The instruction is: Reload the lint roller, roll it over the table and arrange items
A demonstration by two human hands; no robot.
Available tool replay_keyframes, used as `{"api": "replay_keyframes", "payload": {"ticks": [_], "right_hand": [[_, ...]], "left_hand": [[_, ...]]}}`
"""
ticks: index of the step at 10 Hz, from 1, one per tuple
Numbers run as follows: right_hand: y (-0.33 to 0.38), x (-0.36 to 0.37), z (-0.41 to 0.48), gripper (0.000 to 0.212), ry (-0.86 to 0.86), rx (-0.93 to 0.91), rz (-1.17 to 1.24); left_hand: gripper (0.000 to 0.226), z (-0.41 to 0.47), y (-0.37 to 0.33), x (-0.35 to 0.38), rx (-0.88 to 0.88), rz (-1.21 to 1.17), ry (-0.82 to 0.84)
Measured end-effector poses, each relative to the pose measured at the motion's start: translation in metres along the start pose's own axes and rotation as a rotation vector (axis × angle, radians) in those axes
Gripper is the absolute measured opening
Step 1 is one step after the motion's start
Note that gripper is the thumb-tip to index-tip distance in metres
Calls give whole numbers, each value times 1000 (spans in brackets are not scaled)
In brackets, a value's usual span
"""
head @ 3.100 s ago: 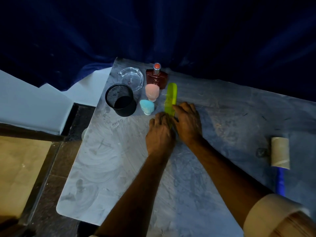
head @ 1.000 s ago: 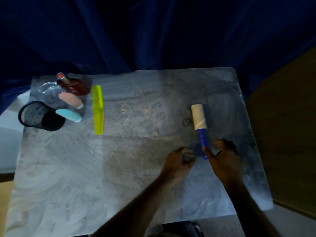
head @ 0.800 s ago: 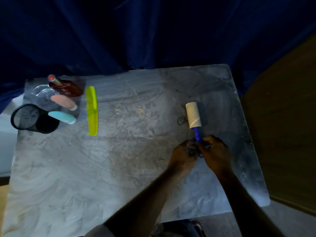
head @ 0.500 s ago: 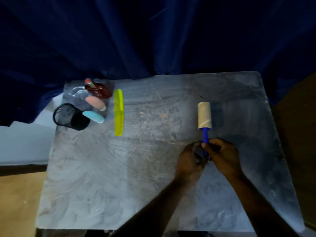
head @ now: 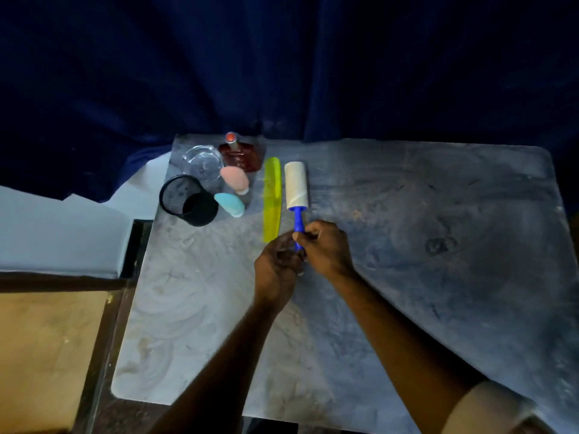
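Note:
The lint roller (head: pixel 296 185) has a cream paper roll and a blue handle. It lies on the grey marble table (head: pixel 407 230), parallel to and just right of the yellow-green comb (head: pixel 272 198). My right hand (head: pixel 326 245) is closed around the lower end of the blue handle. My left hand (head: pixel 275 264) is curled beside it, touching the handle's tip; something small and dark seems to sit in its fingers.
At the table's back left stand a black mesh cup (head: pixel 188 200), a glass ashtray (head: pixel 203 161), a dark red perfume bottle (head: pixel 239 151), and a pink sponge (head: pixel 235 178) and a blue sponge (head: pixel 229 204). A dark blue curtain (head: pixel 282 64) hangs behind.
Both hands carried the lint roller from the table's right side to the left, and it now lies next to the comb. The camera view shifted too.

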State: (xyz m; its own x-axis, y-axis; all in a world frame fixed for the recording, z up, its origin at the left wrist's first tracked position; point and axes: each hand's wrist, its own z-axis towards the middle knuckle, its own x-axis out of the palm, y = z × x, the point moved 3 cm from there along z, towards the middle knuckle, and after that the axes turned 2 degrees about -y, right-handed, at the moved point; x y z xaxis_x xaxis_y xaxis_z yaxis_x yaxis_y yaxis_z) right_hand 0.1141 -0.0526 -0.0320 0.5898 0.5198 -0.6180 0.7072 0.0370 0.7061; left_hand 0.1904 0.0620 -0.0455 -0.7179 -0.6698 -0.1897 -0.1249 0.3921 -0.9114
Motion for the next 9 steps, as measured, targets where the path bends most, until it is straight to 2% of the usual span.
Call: {"api": "replay_keyframes", "payload": {"ticks": [3,5,7,8,9], "right_hand": [[10,7,4,26,-55,37,-98],[15,6,0,32,-87,51,-108],[18,2,-7,41,-150,51,-153],[19,-1,-15,40,-204,19,-250],[24,-4,-29,39,-266,-102,-320]], "left_hand": [[49,19,9,-8,53,24,94],[49,27,5,-15,198,294,65],[59,27,1,-20,254,414,75],[56,21,-3,-27,284,431,85],[55,6,-10,-36,387,439,119]]}}
